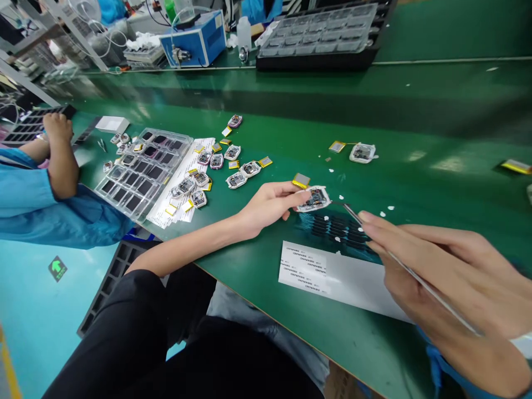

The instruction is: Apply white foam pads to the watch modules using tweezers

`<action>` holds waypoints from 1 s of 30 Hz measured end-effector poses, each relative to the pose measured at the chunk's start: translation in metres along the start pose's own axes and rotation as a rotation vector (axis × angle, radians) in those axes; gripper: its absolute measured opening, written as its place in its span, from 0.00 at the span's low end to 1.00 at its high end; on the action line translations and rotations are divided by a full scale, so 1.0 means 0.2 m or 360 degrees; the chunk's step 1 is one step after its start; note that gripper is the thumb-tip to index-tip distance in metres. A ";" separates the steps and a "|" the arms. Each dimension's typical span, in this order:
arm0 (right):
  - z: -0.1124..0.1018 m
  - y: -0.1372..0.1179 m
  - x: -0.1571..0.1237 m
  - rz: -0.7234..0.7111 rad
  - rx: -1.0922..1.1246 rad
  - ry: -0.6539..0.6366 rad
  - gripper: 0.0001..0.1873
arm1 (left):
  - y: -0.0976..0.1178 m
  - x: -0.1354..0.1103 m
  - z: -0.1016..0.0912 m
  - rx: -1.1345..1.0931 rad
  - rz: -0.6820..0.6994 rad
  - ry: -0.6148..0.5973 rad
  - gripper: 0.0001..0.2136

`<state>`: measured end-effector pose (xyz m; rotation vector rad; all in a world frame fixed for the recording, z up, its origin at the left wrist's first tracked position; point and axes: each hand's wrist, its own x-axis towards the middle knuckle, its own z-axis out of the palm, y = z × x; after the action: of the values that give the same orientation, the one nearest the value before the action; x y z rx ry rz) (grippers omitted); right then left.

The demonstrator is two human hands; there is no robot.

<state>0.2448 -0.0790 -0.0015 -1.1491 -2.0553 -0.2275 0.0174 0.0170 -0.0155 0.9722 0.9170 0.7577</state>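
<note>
My left hand pinches a small electronic module with a white frame and a yellow battery attached, holding it just above the green table. My right hand is closed around thin metal tweezers, whose tip reaches to the module's right edge. Below the module lies a white label sheet, beside a dark patch dotted with small white stickers.
Several more modules lie scattered at left near a clear compartment tray and paper strips. Another module sits further back. A co-worker's arm in a blue sleeve rests at left. A black tray and blue device stand at the far edge.
</note>
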 end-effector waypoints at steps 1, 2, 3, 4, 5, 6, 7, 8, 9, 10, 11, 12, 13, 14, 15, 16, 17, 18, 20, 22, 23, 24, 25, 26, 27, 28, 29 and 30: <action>0.00 -0.01 0.00 -0.0035 0.0000 -0.0058 0.49 | -0.01 0.00 0.01 -0.0034 -0.0023 0.0019 0.07; -0.01 -0.01 -0.01 -0.0090 -0.0003 -0.0093 0.48 | -0.01 -0.01 0.01 -0.0090 -0.0062 0.0028 0.08; -0.01 -0.01 -0.01 -0.0133 -0.0005 -0.0128 0.48 | -0.02 -0.01 0.02 -0.0152 -0.0107 0.0026 0.08; -0.01 -0.01 -0.02 -0.0135 -0.0009 -0.0149 0.47 | -0.01 -0.01 0.02 -0.0201 -0.0145 0.0021 0.09; -0.01 -0.01 -0.02 -0.0134 -0.0016 -0.0138 0.47 | -0.01 -0.02 0.03 -0.0229 -0.0163 0.0018 0.09; -0.01 -0.01 -0.02 -0.0146 -0.0023 -0.0129 0.46 | 0.00 -0.02 0.03 -0.0238 -0.0160 0.0024 0.09; 0.00 0.00 -0.02 -0.0166 -0.0032 -0.0126 0.45 | 0.00 -0.03 0.04 -0.0234 -0.0145 0.0034 0.10; 0.01 0.00 -0.02 -0.0202 -0.0036 -0.0148 0.44 | 0.01 -0.03 0.04 -0.0224 -0.0129 0.0043 0.10; 0.02 0.00 -0.02 -0.0248 -0.0036 -0.0159 0.43 | 0.02 -0.04 0.04 -0.0211 -0.0115 0.0052 0.11; 0.03 0.01 -0.02 -0.0300 -0.0034 -0.0154 0.43 | 0.02 -0.04 0.05 -0.0200 -0.0104 0.0061 0.12; 0.04 0.01 -0.01 -0.0346 -0.0030 -0.0150 0.43 | 0.02 -0.05 0.05 -0.0187 -0.0099 0.0069 0.13; 0.05 0.01 -0.01 -0.0385 -0.0026 -0.0136 0.42 | 0.02 -0.05 0.05 -0.0172 -0.0096 0.0070 0.13; 0.06 0.01 -0.01 -0.0417 -0.0014 -0.0105 0.42 | 0.02 -0.06 0.05 -0.0155 -0.0088 0.0068 0.13; 0.06 0.02 -0.01 -0.0434 0.0000 -0.0088 0.41 | 0.02 -0.06 0.06 -0.0137 -0.0076 0.0066 0.14; 0.07 0.02 -0.01 -0.0427 0.0015 -0.0086 0.41 | 0.02 -0.06 0.06 -0.0121 -0.0058 0.0064 0.15; 0.07 0.02 -0.02 -0.0411 0.0030 -0.0114 0.40 | 0.02 -0.06 0.06 -0.0111 -0.0037 0.0061 0.16; 0.07 0.03 -0.02 -0.0391 0.0047 -0.0122 0.40 | 0.02 -0.06 0.06 -0.0104 -0.0013 0.0057 0.17; 0.07 0.03 -0.03 -0.0369 0.0058 -0.0126 0.39 | 0.02 -0.06 0.06 -0.0098 0.0009 0.0055 0.18; 0.07 0.03 -0.03 -0.0348 0.0068 -0.0126 0.39 | 0.02 -0.07 0.06 -0.0083 0.0047 0.0057 0.19; 0.07 0.03 -0.03 -0.0362 0.0066 -0.0118 0.38 | 0.02 -0.07 0.06 -0.0066 0.0077 0.0068 0.20; 0.06 0.02 -0.03 -0.0381 0.0060 -0.0106 0.38 | 0.01 -0.07 0.06 -0.0062 0.0088 0.0072 0.21; 0.06 0.02 -0.03 -0.0402 0.0049 -0.0115 0.38 | 0.01 -0.07 0.06 -0.0063 0.0099 0.0075 0.21; 0.05 0.01 -0.02 -0.0427 0.0040 -0.0117 0.37 | 0.01 -0.07 0.06 -0.0068 0.0110 0.0077 0.22; 0.05 0.01 -0.02 -0.0427 0.0028 -0.0129 0.38 | 0.01 -0.07 0.06 -0.0073 0.0118 0.0075 0.23; 0.05 0.00 -0.02 -0.0408 0.0020 -0.0151 0.39 | 0.01 -0.07 0.06 -0.0075 0.0125 0.0070 0.23; 0.04 -0.01 -0.03 -0.0385 0.0019 -0.0176 0.40 | 0.01 -0.07 0.06 -0.0077 0.0131 0.0065 0.24; 0.04 -0.01 -0.03 -0.0360 0.0024 -0.0208 0.42 | 0.01 -0.08 0.06 -0.0077 0.0136 0.0062 0.24; 0.04 -0.02 -0.03 -0.0343 0.0033 -0.0229 0.43 | 0.01 -0.08 0.06 -0.0075 0.0138 0.0059 0.24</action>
<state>0.2398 -0.0813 -0.0111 -0.9545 -2.3052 -0.2331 0.0219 0.0003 -0.0051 0.9641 0.8897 0.8695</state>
